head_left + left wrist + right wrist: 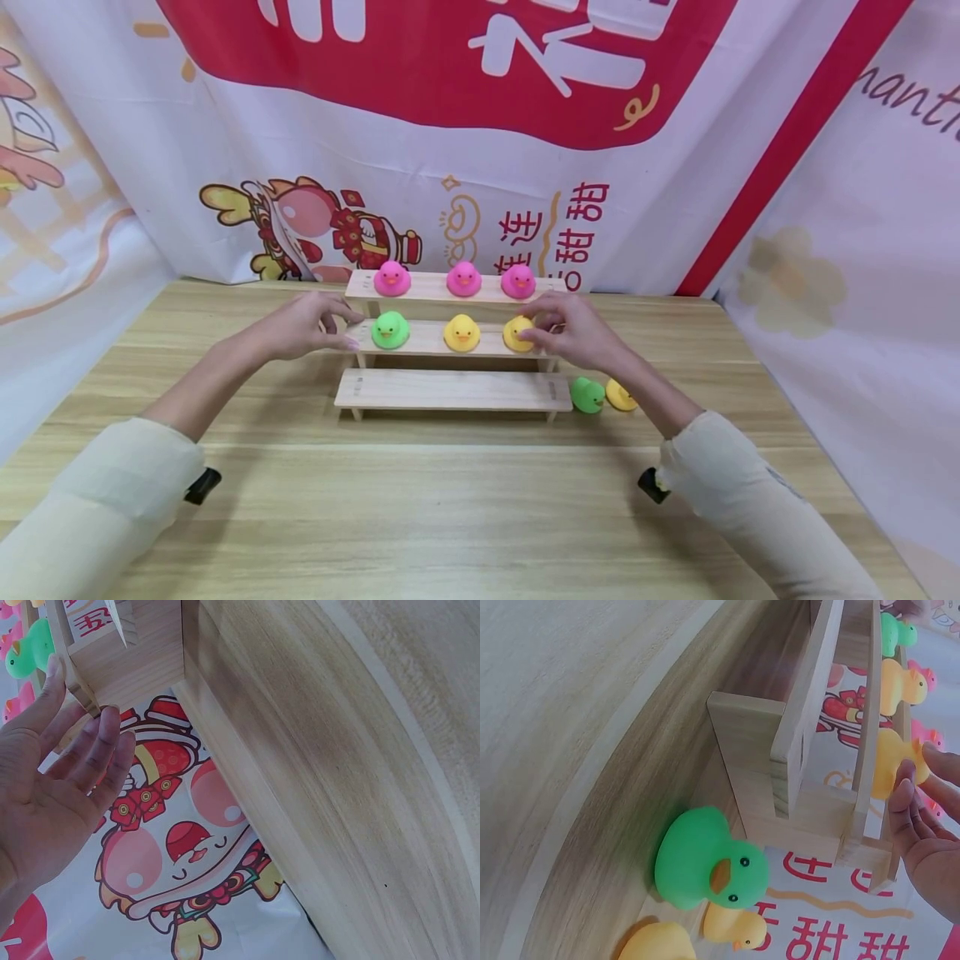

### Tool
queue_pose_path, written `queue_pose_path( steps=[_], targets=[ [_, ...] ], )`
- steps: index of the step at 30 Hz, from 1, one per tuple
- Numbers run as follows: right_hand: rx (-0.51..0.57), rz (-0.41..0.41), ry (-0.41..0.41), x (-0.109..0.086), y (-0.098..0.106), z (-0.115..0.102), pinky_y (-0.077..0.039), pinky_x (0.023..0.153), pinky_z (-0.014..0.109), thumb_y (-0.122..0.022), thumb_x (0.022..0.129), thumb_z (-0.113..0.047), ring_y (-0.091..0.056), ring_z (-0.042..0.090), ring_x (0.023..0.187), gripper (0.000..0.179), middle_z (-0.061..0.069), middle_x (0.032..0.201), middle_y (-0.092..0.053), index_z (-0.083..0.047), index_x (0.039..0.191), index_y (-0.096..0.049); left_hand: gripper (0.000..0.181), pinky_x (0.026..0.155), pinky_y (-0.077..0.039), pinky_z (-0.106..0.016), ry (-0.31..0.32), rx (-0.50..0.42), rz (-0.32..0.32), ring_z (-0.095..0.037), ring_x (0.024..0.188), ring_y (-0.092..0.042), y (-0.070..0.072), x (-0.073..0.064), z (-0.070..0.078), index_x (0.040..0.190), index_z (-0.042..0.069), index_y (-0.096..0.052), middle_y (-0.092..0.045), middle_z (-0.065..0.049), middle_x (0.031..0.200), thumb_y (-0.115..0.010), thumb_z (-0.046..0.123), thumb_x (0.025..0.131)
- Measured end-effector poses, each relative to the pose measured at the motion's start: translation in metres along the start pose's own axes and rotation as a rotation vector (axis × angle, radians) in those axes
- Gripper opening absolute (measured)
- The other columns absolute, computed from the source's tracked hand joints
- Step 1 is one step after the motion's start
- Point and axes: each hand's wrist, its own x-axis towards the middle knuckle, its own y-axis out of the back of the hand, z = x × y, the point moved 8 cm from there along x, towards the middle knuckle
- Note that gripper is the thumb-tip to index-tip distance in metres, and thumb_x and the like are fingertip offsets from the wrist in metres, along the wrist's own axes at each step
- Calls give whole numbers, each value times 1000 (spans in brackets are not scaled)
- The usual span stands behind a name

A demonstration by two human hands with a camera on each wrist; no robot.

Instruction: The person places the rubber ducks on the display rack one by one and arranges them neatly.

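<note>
A three-step wooden display rack (450,388) stands on the table. My left hand (306,326) holds the left end of its middle shelf, thumb on top beside a green rubber duck (390,331) and fingertips at the board's end. At the other end of that shelf my right hand (576,330) pinches a yellow rubber duck (889,761) between thumb and fingers. A second yellow duck (461,333) sits mid-shelf. Three pink ducks, one of them at the left (392,279), line the top shelf; the bottom shelf is bare.
On the table right of the rack lie a loose green duck (705,859) and two yellow ducks, one partly behind the right forearm (621,395) in the head view. A printed cloth (450,150) hangs close behind the rack, and more cloth borders both sides of the wooden table (420,517).
</note>
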Motion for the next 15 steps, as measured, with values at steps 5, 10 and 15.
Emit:
queue_pose_path(
  steps=[5, 10, 15],
  targets=[
    [32, 15, -15, -9, 9, 5, -61, 66, 41, -74, 97, -9, -72, 29, 80, 32, 16, 111, -69, 2, 127, -70, 43, 78, -56, -37, -7, -4, 0, -21, 87, -66, 0, 0, 0, 123, -7, -71, -71, -21, 119, -83, 16, 89],
    [21, 52, -36, -19, 22, 10, -62, 68, 39, -73, 97, -9, -72, 30, 87, 31, 23, 120, -67, 4, 125, -70, 43, 77, -56, -36, -7, -6, -2, -21, 87, -66, 0, -1, 0, 123, -7, -71, -71, -20, 119, -83, 16, 90],
    [-16, 81, -86, -29, 36, 22, -62, 69, 34, -74, 98, -11, -72, 34, 92, 33, 26, 124, -66, 5, 126, -69, 43, 75, -55, -36, -7, -1, -3, -21, 87, -66, 0, -1, 0, 124, -7, -71, -71, -19, 117, -83, 17, 90]
  ],
)
